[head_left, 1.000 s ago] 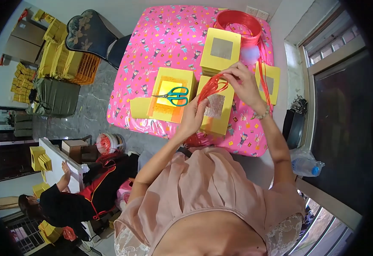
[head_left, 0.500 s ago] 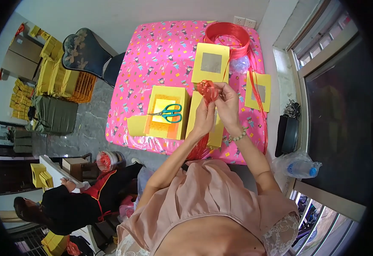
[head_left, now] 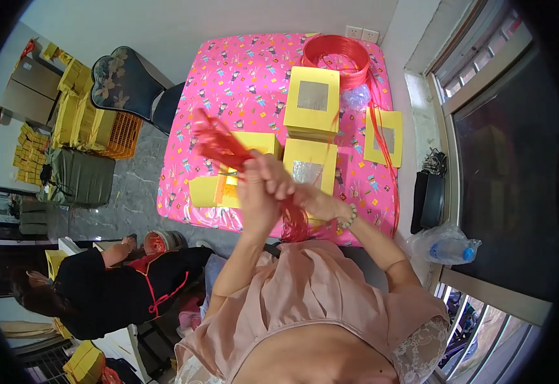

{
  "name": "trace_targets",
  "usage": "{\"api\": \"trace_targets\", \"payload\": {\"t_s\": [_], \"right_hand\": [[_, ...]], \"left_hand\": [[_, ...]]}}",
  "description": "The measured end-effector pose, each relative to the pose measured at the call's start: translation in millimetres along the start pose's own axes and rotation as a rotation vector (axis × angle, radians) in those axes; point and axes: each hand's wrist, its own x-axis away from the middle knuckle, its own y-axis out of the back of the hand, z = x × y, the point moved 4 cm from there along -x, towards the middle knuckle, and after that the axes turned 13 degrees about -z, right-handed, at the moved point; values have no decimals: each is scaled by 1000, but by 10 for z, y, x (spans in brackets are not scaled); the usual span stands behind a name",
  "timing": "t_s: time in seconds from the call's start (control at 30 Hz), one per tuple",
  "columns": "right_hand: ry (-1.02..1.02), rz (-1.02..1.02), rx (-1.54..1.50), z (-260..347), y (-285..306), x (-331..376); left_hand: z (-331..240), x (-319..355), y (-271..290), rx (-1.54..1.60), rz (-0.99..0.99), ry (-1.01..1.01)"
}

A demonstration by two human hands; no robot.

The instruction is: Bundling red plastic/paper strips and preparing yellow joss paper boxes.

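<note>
My left hand (head_left: 256, 195) and my right hand (head_left: 278, 179) are clasped together above the near edge of a table under a pink patterned cloth (head_left: 241, 77). Both grip a bundle of red ribbon strands (head_left: 220, 144). One end fans out up and to the left, the other hangs down below my wrists. Under my hands lies an open yellow box (head_left: 249, 142) and a yellow lid with a clear window (head_left: 309, 165). The scissors seen before are hidden behind my hands.
A stack of yellow windowed boxes (head_left: 312, 102), a red ribbon coil (head_left: 337, 54) and a flat yellow lid (head_left: 384, 137) lie farther back. A person in black (head_left: 107, 291) sits at lower left. A water bottle (head_left: 449, 249) lies by the window. Yellow cartons (head_left: 81, 118) and a chair (head_left: 126, 80) stand left.
My hands have come toward me and leftward, pulling the red ribbon bundle off the box; its strands now fan out to the upper left. The view has shifted.
</note>
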Motion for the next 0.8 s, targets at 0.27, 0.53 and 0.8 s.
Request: {"api": "trace_targets", "payload": {"t_s": [0.27, 0.53, 0.8], "right_hand": [[-539, 539, 69, 229, -20, 249], [-645, 535, 371, 239, 820, 216], [-681, 502, 488, 367, 928, 168]], "left_hand": [[-981, 158, 1153, 233, -207, -204], [-856, 792, 3299, 461, -495, -167], [13, 2042, 5306, 196, -1450, 95]]}}
